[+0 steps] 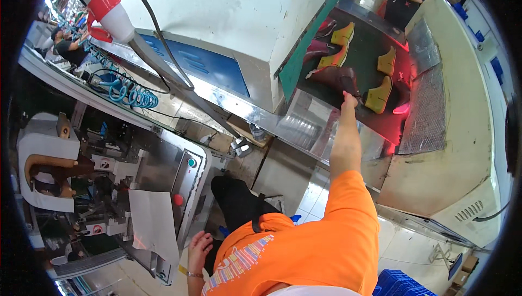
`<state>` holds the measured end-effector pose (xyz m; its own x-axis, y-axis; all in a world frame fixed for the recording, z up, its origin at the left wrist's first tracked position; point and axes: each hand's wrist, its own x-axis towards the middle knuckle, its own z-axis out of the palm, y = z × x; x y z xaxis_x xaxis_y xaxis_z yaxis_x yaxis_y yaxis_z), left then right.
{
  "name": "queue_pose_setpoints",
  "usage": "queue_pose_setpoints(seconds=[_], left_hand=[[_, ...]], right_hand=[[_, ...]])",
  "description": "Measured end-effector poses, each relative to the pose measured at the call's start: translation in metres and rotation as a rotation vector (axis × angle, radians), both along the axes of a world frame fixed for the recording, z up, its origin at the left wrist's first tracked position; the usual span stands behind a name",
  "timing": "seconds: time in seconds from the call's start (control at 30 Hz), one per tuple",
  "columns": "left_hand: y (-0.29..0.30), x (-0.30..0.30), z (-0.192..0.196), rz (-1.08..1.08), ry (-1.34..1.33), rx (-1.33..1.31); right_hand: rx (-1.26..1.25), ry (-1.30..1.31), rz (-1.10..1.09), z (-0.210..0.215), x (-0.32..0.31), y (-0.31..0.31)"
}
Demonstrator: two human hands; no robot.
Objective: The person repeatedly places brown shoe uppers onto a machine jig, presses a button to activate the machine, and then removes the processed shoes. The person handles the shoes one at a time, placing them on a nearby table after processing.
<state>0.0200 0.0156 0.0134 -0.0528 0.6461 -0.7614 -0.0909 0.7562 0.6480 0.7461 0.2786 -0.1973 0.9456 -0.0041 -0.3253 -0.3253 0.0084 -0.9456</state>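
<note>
At the end of my outstretched arm, my right hand (pixel 349 99) is closed on the edge of a dark brown boot (pixel 338 80) lying on the dark conveyor belt (pixel 361 45). Close beside it are yellow-soled boots: one yellow sole (pixel 379 96) to the right, another yellow sole (pixel 386 61) farther off, and a long yellow sole (pixel 336 56) on the left with dark red uppers beside it. Down by my left side, my left hand (pixel 200 251) hangs with loosely bent fingers and no visible object in it, near a machine's edge.
A white machine housing (pixel 217 7) stands over the belt at left, a cream housing (pixel 457 127) at right. Red light falls along the belt's right edge. A machine with a red button (pixel 178 199) stands at left; a blue crate (pixel 399 284) sits lower right. Other people are farther off.
</note>
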Motion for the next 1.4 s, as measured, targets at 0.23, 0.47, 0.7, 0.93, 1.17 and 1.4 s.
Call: queue_pose_setpoints(seconds=[0.23,0.47,0.7,0.93,1.17,1.4], left_hand=[[0.04,0.019,0.04,-0.11,0.035,0.224],[0.063,0.042,0.099,-0.255,0.036,0.637],[0.119,0.058,0.132,-0.573,-0.24,0.806],[0.098,-0.046,0.158,-0.302,-0.599,0.443],[0.036,-0.114,0.184,-0.356,-0.347,0.634],[0.006,-0.138,0.218,-0.509,0.005,0.494]], right_hand=[[-0.281,-0.766,0.312,0.115,-0.05,-0.03],[-0.133,-1.354,0.603,0.287,-0.24,-0.176],[0.424,-1.114,1.33,0.323,-0.401,-0.186],[0.841,-1.578,1.713,0.339,-0.515,-0.176],[0.865,-1.739,2.147,0.372,-0.573,-0.194],[0.97,-1.0,2.49,0.424,-0.631,-0.119]])
